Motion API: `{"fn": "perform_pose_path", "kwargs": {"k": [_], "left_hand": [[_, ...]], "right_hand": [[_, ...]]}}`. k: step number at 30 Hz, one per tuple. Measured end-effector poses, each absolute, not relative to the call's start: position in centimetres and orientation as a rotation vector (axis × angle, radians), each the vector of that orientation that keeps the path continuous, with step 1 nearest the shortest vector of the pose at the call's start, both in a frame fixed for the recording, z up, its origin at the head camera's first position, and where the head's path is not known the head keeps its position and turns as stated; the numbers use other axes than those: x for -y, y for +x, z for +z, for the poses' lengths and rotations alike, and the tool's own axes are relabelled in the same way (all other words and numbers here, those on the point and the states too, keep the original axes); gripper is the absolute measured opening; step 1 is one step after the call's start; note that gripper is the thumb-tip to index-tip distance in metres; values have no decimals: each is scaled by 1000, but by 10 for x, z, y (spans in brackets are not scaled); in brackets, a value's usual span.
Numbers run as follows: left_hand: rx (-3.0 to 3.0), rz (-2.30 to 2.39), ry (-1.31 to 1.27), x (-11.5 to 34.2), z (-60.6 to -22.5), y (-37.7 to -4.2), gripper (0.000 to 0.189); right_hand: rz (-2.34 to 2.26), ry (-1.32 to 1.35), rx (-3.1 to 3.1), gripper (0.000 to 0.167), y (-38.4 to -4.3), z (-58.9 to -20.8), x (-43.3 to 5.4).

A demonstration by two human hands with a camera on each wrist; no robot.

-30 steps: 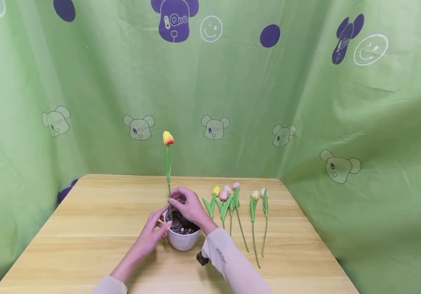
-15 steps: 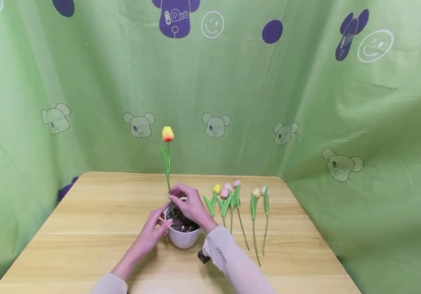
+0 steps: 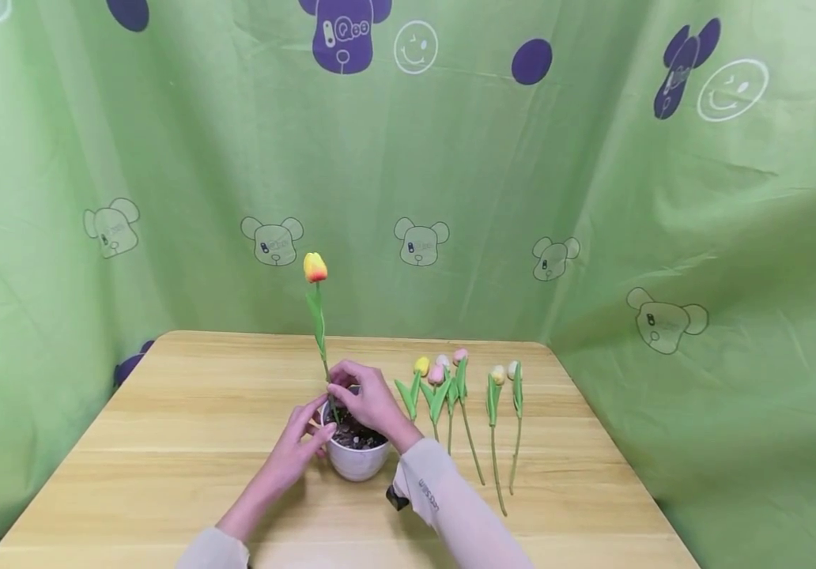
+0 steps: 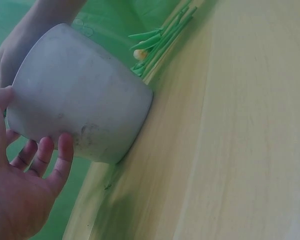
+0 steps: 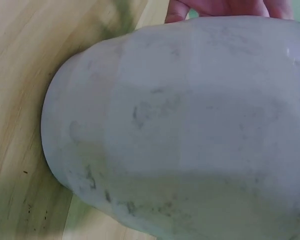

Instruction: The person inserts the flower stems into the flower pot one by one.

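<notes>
A yellow-and-red tulip (image 3: 315, 268) stands in a white flower pot (image 3: 357, 465) of dark soil (image 3: 354, 436), its stem leaning slightly left. My right hand (image 3: 368, 399) pinches the stem low down, just above the pot. At the pot's left side, my left hand (image 3: 294, 446) holds the pot, thumb at the rim and fingers along the outer wall. The left wrist view shows those fingertips (image 4: 65, 142) against the pot (image 4: 85, 90). In the right wrist view the pot (image 5: 175, 115) fills most of the frame and the right hand is hidden.
To the right of the pot, several tulips lie on the wooden table (image 3: 166, 442), among them a yellow tulip (image 3: 421, 366), a pink tulip (image 3: 436, 374) and a white tulip (image 3: 515, 370). A green printed curtain (image 3: 351, 158) surrounds the table's back and sides.
The tulip's head has swung left, so the stem now leans more that way. Both hands stay in nearly the same place at the pot.
</notes>
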State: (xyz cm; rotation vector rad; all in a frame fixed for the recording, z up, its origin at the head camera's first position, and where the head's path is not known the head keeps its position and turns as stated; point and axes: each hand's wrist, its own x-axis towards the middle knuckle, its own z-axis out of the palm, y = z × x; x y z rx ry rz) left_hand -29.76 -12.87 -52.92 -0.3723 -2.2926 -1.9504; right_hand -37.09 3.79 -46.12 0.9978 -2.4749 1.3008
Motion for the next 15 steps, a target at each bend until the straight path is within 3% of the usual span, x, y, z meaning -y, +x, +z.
{"fn": "perform_pose_path", "kwargs": {"k": [15], "left_hand": [[2303, -1966, -322, 128, -528, -298, 59]], "right_hand": [[1184, 995, 2584, 9, -371, -459, -34]]}}
